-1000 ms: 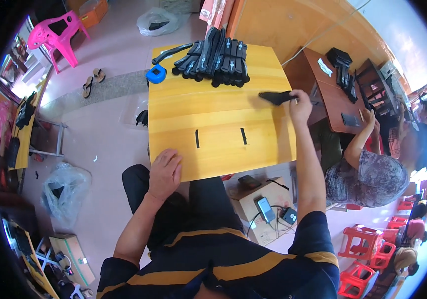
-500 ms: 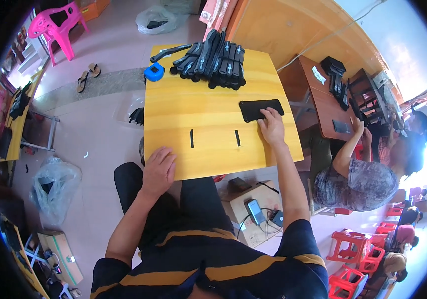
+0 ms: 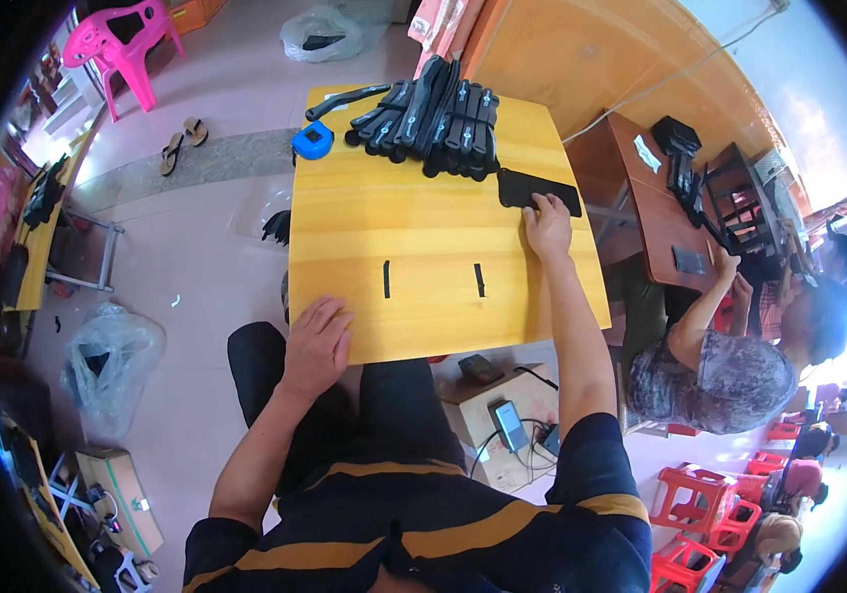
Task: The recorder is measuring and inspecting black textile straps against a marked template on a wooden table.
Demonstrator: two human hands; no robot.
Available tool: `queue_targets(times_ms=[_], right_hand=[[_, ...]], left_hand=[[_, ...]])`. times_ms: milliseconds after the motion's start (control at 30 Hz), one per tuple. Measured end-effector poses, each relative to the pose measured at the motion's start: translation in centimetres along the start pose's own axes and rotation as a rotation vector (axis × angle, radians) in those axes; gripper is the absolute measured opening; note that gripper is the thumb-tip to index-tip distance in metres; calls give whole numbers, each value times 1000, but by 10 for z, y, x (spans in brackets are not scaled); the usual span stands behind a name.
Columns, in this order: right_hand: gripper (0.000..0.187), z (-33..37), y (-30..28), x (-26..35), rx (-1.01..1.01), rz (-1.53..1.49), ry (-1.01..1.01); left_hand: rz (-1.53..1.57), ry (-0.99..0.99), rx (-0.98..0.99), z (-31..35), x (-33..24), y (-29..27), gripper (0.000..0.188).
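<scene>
At the far right of the yellow tabletop (image 3: pixel 364 222) lies a flat black rectangle (image 3: pixel 514 188), which looks like a phone in a case with raised corners. My right hand (image 3: pixel 550 232) has its fingertips and thumb closed at the near edge of it. My left hand (image 3: pixel 317 341) lies on the table's near left corner, fingers stretched out and holding nothing. Two short black strips (image 3: pixel 387 280) sit on the wood between my hands, set apart and roughly parallel.
Bundled black straps (image 3: pixel 463 128) with pale marks are piled at the table's far edge, beside a blue tape measure (image 3: pixel 314 141). Under the table's right side stands a carton (image 3: pixel 532 395) with a small device and cables. A co-worker (image 3: pixel 710 371) sits at a brown table (image 3: pixel 655 237) to the right.
The black phone-like rectangle has slid away from me and slightly right, with my right hand following to its near edge. My left hand stays on the corner. The view has shifted a little.
</scene>
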State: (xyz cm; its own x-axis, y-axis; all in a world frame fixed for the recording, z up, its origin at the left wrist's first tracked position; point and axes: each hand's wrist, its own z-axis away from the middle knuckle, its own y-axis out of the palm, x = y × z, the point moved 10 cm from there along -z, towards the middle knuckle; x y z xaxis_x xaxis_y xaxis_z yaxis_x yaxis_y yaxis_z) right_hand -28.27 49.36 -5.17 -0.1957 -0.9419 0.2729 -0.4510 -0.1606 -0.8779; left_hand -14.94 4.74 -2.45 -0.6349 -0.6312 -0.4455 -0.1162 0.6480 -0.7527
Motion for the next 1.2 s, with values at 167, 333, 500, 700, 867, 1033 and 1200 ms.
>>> queue_targets(times_ms=[167, 333, 500, 700, 867, 1033, 1200], right_hand=[[39, 3, 3, -4, 9, -69, 23], [40, -1, 6, -6, 12, -83, 21], [40, -7, 7, -7, 1, -98, 28], [46, -16, 0, 21, -140, -163, -37], [71, -63, 35, 55, 19, -706, 260], [93, -108, 81, 49, 106, -741, 420], [74, -118, 100, 69, 231, -739, 369]], left_hand=[[-1, -2, 8, -4, -3, -2, 22], [-4, 8, -3, -2, -1, 1, 22], [7, 1, 6, -2, -1, 2, 23], [3, -6, 21, -2, 1, 2, 25], [-3, -9, 4, -1, 2, -1, 25], [19, -4, -1, -9, -1, 2, 24], [-1, -24, 42, -5, 0, 1, 23]])
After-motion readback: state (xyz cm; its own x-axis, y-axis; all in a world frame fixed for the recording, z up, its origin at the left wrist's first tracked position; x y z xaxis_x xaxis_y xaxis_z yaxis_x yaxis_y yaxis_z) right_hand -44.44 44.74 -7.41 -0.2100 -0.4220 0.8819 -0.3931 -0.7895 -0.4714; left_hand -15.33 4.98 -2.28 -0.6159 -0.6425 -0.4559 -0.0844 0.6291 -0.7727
